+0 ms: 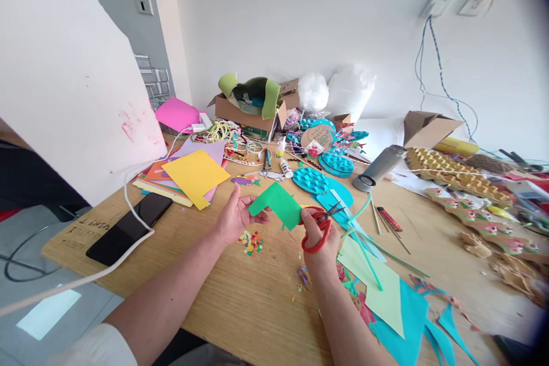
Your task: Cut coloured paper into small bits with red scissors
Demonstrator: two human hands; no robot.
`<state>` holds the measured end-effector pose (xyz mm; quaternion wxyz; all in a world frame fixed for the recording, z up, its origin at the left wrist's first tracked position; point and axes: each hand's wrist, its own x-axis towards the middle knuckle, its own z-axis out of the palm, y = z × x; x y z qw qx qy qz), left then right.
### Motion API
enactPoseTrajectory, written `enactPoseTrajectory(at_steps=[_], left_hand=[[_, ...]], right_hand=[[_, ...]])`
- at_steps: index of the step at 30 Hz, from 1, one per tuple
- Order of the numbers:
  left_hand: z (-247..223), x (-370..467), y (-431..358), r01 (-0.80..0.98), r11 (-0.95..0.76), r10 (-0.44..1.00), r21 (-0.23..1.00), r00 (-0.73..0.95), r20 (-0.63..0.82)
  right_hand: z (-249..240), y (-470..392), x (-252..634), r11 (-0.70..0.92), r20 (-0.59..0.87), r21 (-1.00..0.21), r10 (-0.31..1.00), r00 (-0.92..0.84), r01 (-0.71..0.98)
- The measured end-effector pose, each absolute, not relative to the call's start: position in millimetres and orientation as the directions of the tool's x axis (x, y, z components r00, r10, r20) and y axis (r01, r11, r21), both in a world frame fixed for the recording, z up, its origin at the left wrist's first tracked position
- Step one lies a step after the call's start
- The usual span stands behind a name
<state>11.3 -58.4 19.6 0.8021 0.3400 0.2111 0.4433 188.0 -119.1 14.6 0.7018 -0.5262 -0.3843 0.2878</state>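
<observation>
A notched piece of green paper (pixel 281 206) is held up above the table between my hands. My left hand (pixel 235 214) has its fingers curled at and behind the paper's left end, while its thumb points up, apart from the sheet. Red-handled scissors (pixel 316 243) are in my right hand (pixel 321 251), their blades pointing away to the right. The right thumb also presses on the paper's right edge. Small coloured paper dots (pixel 251 243) lie in a pile on the table below the green paper.
Yellow paper (pixel 195 174) tops a stack at left, near a black phone (pixel 128 229) and white cable. Blue dimpled ovals (pixel 311 181) and a grey flask (pixel 381 166) stand beyond. Pale green paper (pixel 377 286) and blue scraps lie right; egg cartons (pixel 454 177) sit far right.
</observation>
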Motion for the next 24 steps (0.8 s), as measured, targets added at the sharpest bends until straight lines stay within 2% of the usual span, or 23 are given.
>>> enactPoseTrajectory(at_steps=[2,6,10,14,18,24], left_hand=[[19.2,14.1,-62.3,-0.531,0.335,0.860,0.778,0.511,-0.022],[16.2,17.5,-65.1,-0.439,0.242,0.921,0.865,0.385,-0.062],[14.1,16.2,-61.9,-0.417,0.164,0.959,0.894,0.280,-0.046],[13.3,14.3,-59.6,-0.421,0.132,0.966,0.897,0.259,-0.021],[14.0,13.6,-60.8,-0.465,0.135,0.953,0.875,0.302,0.014],[15.1,20.8,-69.4,-0.419,0.129,0.864,0.899,0.492,0.105]], right_hand=[[15.5,-119.6,186.5,0.294,0.247,-0.956,0.792,0.558,0.005],[18.3,-120.4,183.4,0.289,0.243,-0.957,0.812,0.530,-0.005],[17.6,-121.2,182.2,0.231,0.208,-0.973,0.867,0.452,0.005],[13.0,-120.2,184.6,0.211,0.206,-0.977,0.876,0.436,0.036],[11.5,-118.8,185.9,0.236,0.221,-0.971,0.864,0.452,0.025],[12.4,-121.3,176.4,0.245,0.184,-0.967,0.857,0.481,-0.066]])
